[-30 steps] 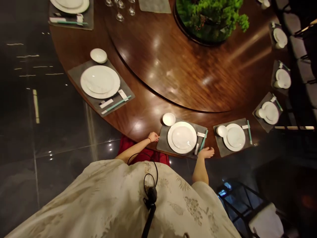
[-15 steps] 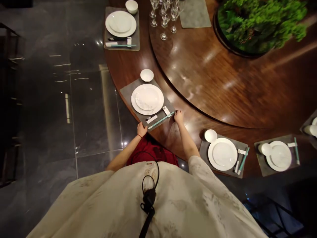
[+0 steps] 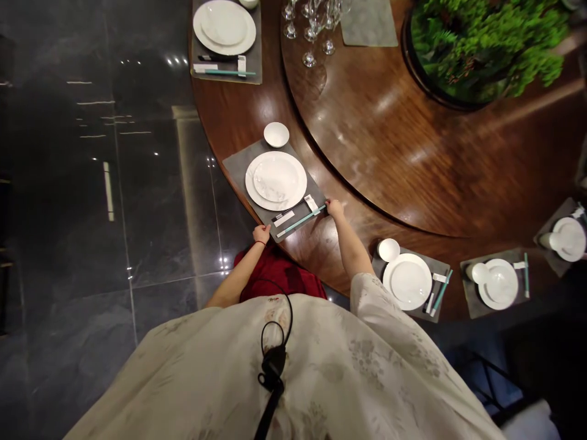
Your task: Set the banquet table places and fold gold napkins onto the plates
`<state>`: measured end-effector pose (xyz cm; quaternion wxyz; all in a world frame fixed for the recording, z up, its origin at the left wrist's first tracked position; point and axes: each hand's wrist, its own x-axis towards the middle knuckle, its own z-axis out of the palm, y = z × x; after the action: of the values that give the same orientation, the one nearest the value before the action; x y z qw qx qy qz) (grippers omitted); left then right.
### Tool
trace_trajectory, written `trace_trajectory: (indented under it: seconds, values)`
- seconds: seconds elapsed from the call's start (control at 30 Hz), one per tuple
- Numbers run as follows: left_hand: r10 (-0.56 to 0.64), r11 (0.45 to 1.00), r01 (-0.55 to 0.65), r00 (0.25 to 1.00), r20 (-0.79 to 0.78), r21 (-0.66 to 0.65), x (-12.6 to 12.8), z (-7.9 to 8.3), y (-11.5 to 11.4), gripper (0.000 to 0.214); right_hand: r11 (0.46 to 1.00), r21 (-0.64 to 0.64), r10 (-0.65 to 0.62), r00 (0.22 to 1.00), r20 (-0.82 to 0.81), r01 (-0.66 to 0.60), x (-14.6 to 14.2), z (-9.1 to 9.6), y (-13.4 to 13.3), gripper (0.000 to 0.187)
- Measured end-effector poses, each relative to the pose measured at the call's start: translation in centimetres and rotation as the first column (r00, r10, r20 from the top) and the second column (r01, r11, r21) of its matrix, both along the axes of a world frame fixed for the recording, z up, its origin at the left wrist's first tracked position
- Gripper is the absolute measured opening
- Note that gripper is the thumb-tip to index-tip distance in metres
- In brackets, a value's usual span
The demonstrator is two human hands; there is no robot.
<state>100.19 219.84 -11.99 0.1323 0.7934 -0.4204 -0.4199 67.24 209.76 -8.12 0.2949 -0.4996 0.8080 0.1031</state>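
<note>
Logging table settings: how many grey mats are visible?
6: one mat at the left hand and right hand, one on the turntable, one upper left, three toward the right; others may be hidden.

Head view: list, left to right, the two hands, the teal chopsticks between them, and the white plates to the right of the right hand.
Left hand → teal chopsticks → right hand → nearest white plates → next white plates → far-right white plates.
</note>
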Motion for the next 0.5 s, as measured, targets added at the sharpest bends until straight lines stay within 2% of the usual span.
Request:
trace_trajectory:
  seconds: [0.13,0.3,0.4,0.5]
  values:
    - [-0.069,0.998,0.069,0.995,0.068,-0.003,0.9,0.0,-0.1,0.032,0.986,0.019,0.164,0.985,-0.058,-0.163,0.0,0.3,0.6,0.039]
    - [-0.028,0.998,0.033,0.995,0.091,-0.049,1.5,-0.4,0.7,0.033,0.947,0.05,0.32,0.945,-0.061,-0.317,-0.3,1.2,2.3,0.041]
    - [-0.002,1.0,0.002,1.0,0.008,-0.017,1.3,-0.5,2.3,0.031,0.931,0.054,0.364,0.93,-0.06,-0.361,-1.5,1.6,3.5,0.04]
    - [0.021,1.0,-0.02,0.997,-0.07,0.016,0.1,-0.5,5.0,0.029,0.913,0.065,0.406,0.912,-0.053,-0.403,-3.6,1.7,4.8,0.038]
